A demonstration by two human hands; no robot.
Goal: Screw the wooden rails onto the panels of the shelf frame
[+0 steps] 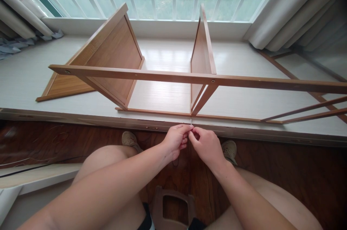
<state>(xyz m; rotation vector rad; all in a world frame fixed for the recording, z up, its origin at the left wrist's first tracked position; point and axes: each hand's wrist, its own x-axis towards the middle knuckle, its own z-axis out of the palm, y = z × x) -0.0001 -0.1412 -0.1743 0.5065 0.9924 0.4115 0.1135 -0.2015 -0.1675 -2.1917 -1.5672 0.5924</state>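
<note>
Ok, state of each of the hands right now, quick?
Left hand: closed, pinching the near end of a thin metal piece.
Right hand: closed, pinching beside the left hand, apparently on the same piece.

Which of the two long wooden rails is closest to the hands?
The lower rail, just by the slim metal fastener between left hand and right hand; the upper rail is raised above the windowsill.
</note>
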